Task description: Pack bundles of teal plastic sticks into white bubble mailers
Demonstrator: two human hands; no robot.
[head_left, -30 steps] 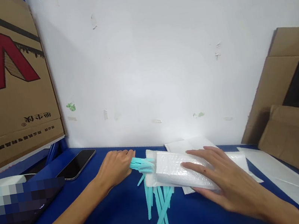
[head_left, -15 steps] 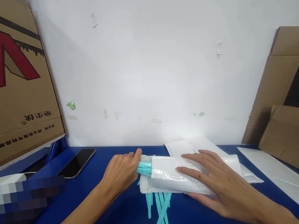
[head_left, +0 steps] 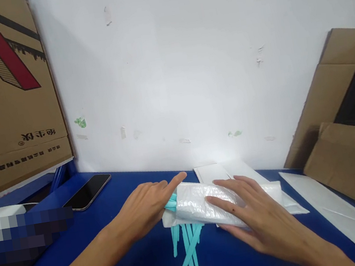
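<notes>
A white bubble-wrap pouch (head_left: 194,206) lies on the blue table (head_left: 144,264). My right hand (head_left: 247,212) rests flat on top of it, fingers spread. My left hand (head_left: 147,207) is at the pouch's open left end, pinching a bundle of teal plastic sticks (head_left: 171,202) that is mostly inside the pouch, with the index finger stretched out over the opening. Several loose teal sticks (head_left: 187,250) lie on the table under and in front of the pouch.
A black phone (head_left: 87,192) lies at the back left. A large cardboard box (head_left: 3,97) stands at the left, more cardboard (head_left: 347,124) leans at the right. White flat bags (head_left: 339,215) lie at the right and behind the pouch. The white wall is close behind.
My left hand has pushed the teal bundle rightwards, deeper into the pouch. The pouch has shifted a little to the left under my right hand.
</notes>
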